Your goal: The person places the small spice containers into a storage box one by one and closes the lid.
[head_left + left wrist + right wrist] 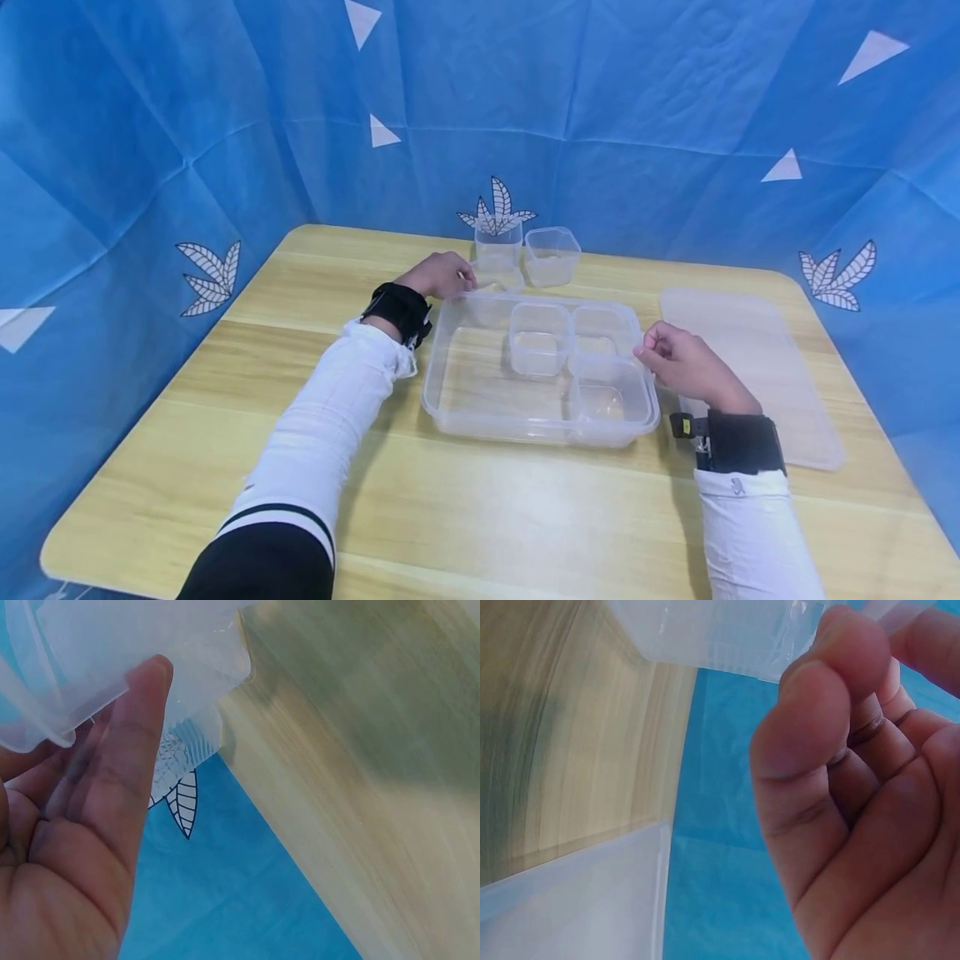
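Note:
A large clear plastic food container (495, 431) stands on the table with three small clear boxes (538, 354) inside, grouped toward its right side. At its far left corner, my left hand (441, 275) holds the rim; in the left wrist view one finger lies fairly straight against the plastic, and the thumb is hidden. My right hand (693, 367) pinches the rim on the right side, its fingers (802, 727) curled in the right wrist view. Close behind the left fingertips are further small clear boxes (552, 257), some overlapping in view.
A flat translucent lid (757, 375) lies on the wooden table (480, 517) to the right, partly beneath the right hand in view. A blue curtain (637, 100) with white triangles and leaf prints hangs behind and beside the table.

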Action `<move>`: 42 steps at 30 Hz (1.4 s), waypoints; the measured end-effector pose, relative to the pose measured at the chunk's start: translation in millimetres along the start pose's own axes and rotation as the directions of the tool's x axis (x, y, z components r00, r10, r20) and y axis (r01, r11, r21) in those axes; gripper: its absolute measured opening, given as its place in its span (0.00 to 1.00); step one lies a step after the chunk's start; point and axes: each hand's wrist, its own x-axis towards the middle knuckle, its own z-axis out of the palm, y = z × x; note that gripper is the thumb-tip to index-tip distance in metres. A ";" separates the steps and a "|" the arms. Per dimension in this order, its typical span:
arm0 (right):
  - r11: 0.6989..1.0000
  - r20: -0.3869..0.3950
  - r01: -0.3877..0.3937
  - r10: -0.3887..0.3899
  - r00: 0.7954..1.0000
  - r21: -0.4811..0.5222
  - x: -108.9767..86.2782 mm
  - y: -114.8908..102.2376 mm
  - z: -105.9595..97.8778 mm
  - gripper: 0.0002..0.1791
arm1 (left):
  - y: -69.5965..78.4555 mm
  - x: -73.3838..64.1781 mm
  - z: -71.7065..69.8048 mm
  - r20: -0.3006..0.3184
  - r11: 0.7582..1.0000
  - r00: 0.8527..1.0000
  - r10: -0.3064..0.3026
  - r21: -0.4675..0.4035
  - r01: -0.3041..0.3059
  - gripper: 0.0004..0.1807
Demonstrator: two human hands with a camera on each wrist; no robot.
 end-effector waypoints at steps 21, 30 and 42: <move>1.000 0.001 0.023 -0.023 1.000 -0.014 9.5 -4.1 -1.5 0.12 | -1.1 -0.6 -7.5 -0.050 0.995 0.995 -0.086 -0.060 0.083 0.14; 1.000 0.004 0.013 -0.013 1.000 -0.012 7.2 0.0 -0.6 0.12 | 1.8 -1.6 -4.8 -0.078 0.996 0.994 -0.075 -0.044 0.072 0.14; 1.000 0.007 -0.006 0.006 1.000 -0.009 3.9 2.7 0.1 0.12 | 1.8 0.0 -1.7 -0.108 0.995 0.991 -0.078 -0.077 0.070 0.13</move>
